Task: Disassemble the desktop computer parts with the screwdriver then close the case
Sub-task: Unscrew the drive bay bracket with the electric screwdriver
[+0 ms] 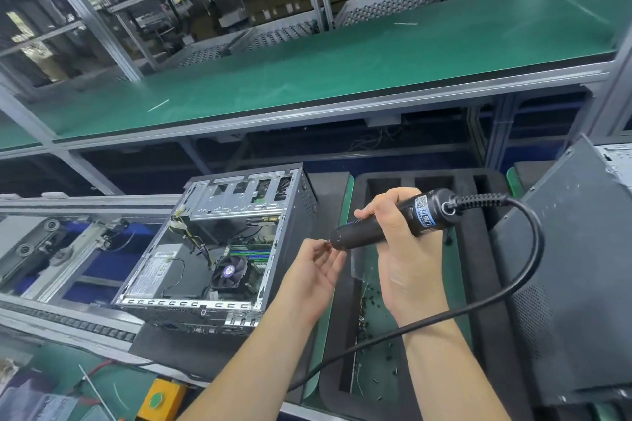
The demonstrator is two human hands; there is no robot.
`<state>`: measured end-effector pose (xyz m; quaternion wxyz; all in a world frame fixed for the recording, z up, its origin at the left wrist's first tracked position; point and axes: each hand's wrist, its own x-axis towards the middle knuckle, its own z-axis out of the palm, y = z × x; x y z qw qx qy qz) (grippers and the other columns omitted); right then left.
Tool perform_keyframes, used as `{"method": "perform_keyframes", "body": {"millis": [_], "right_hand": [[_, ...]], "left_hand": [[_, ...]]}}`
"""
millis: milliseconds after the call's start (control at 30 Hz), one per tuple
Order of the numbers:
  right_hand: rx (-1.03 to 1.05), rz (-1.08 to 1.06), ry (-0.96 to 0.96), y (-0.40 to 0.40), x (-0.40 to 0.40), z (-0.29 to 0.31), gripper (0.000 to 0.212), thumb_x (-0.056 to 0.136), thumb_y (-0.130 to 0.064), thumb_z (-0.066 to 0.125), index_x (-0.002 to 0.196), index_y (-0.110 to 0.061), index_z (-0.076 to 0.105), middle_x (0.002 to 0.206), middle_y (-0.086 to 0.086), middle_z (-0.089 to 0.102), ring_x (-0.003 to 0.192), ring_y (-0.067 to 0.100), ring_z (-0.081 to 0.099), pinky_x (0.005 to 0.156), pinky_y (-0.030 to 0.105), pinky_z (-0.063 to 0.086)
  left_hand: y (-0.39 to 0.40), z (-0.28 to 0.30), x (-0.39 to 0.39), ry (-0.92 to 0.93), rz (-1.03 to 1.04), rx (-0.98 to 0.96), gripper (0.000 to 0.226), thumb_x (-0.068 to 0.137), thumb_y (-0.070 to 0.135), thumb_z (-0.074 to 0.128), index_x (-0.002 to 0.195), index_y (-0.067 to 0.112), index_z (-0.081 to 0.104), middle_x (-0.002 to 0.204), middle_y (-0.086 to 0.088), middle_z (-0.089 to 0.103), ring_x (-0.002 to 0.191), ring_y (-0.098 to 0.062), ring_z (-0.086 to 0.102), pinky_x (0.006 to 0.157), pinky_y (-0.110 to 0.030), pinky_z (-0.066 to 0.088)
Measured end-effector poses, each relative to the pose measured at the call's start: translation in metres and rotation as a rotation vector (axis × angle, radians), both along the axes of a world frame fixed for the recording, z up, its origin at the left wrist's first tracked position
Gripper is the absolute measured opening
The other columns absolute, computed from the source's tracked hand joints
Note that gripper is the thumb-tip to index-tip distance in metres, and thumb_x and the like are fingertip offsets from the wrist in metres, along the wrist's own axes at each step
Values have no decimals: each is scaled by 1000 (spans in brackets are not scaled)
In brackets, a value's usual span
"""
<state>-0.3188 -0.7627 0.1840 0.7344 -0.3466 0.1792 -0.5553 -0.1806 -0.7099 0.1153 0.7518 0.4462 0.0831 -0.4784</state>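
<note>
Now right hand (396, 236) grips the screwdriver (386, 222); left hand (313, 270) pinches at its tip.

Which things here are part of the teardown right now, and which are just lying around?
In the job: electric screwdriver held by the right hand; left hand at its tip; open computer case; side panel.
Lying about: loose screws; yellow button box; upper green shelf.

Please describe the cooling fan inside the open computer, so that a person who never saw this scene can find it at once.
Find the open computer case lying left of the two hands. Inside it, look toward its near right corner, just below the green memory sticks. The cooling fan is the square black frame with dark curved blades and a round purple sticker at its hub.
</note>
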Motion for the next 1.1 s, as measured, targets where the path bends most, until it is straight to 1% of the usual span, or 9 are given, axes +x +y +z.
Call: {"method": "perform_keyframes", "body": {"millis": [100,233,400,633,700,767,933,1033,1100], "right_hand": [[-24,0,3,3,0,3,36,76,-30,81,91,-7,59,93,43,46,91,38,51,90,53,44],[-43,10,1,5,0,4,33,76,-31,81,89,-10,60,95,44,46,91,38,52,89,54,45],[-38,28,-48,4,4,5,32,75,-29,81,88,-10,60,93,25,52,92,37,51,91,53,44],[-68,69,-77,3,12,10,30,73,-18,82,89,-9,58,91,13,55,92,34,51,98,57,46],[-95,68,-55,2,16,12,27,75,-12,81,87,-12,58,90,8,57,89,29,53,95,57,48],[-128,73,-38,0,21,15,25,77,-4,80,86,-14,59,89,6,58,86,24,54,89,52,49],[-207,123,-51,1,48,31,25,76,-7,79,88,-14,58,87,1,60,80,18,57,79,32,53],[-224,128,-46,2,71,46,24,77,-5,78,88,-14,59,88,2,60,83,20,58,80,30,53],[-221,118,-32,3,88,55,24,75,-10,79,87,-14,59,89,3,60,86,27,56,84,36,53]], "left_hand": [[4,0,0,2,-5,-15,9,93,7,62,100,1,60,90,-13,70,73,-17,73,58,-23,59],[7,3,2,-13,-21,-8,7,93,6,61,98,1,61,86,-12,71,70,-16,72,57,-23,59],[7,10,1,26,-13,-13,7,93,8,62,89,2,62,82,-12,72,66,-17,73,54,-22,58],[7,24,5,89,-23,-43,8,87,12,67,86,6,61,78,-8,70,64,-18,72,58,-28,62],[8,29,5,101,-40,-55,11,80,12,71,86,6,63,77,-7,70,63,-17,72,60,-28,63],[10,34,7,110,-40,-64,14,75,13,73,85,6,65,77,-6,70,62,-16,71,60,-28,62],[12,51,24,115,49,-82,10,91,14,66,91,4,65,76,-7,70,59,-15,70,59,-25,62],[13,63,44,105,87,-105,14,96,14,64,101,1,64,80,-9,71,61,-15,70,57,-25,61],[13,68,59,100,91,-106,14,97,16,65,103,3,65,84,-8,71,63,-15,71,57,-25,61]]}}
